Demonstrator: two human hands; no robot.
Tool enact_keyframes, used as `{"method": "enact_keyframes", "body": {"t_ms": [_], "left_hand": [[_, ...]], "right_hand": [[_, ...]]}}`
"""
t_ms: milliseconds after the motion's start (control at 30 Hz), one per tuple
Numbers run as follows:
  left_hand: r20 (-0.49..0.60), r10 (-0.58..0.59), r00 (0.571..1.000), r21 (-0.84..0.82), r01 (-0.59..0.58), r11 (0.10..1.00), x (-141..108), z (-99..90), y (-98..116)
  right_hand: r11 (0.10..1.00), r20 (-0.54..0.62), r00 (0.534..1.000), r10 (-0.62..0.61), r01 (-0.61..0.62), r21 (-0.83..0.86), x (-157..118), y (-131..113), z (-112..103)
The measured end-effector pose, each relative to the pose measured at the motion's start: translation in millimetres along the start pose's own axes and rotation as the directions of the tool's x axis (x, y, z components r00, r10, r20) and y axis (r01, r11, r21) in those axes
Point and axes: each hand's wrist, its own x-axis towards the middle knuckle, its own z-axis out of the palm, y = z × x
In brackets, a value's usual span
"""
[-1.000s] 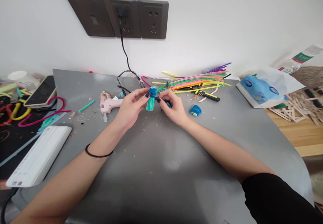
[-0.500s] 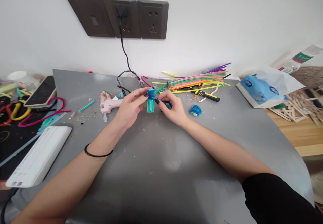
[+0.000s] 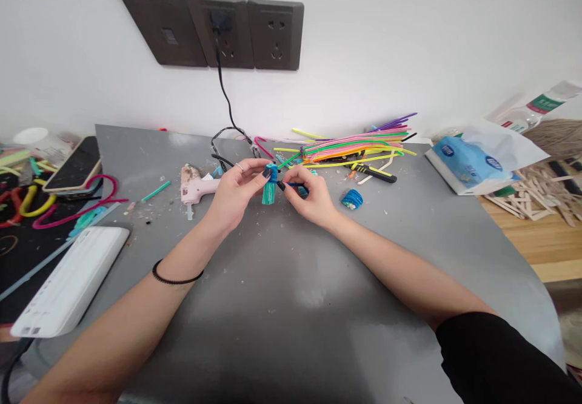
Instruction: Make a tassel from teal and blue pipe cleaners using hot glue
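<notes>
"How are those hands set?"
"Angled inward, fingertips nearly together: the left hand [image 3: 239, 188] pinches a small blue-and-teal fuzzy bundle [image 3: 269, 194], the right hand [image 3: 310, 198] a dark-blue fuzzy strand [image 3: 293, 184]."
"Count?"
"One each, plus one rounded blue striped piece [image 3: 352, 199] (just beyond the right hand). The smooth grey tabletop [image 3: 291, 276] spreads wide nearer us, curving at its right edge."
</notes>
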Motion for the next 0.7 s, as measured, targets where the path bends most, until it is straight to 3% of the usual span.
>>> {"method": "enact_keyframes", "body": {"t_ms": [700], "left_hand": [[0.003,0.092,0.996,0.061,-0.092,0.994,-0.6,1.7,0.0]], "right_hand": [[1.000,0.017,1.000,0.023,-0.022,-0.007,0.6,-2.2,1.1]]}}
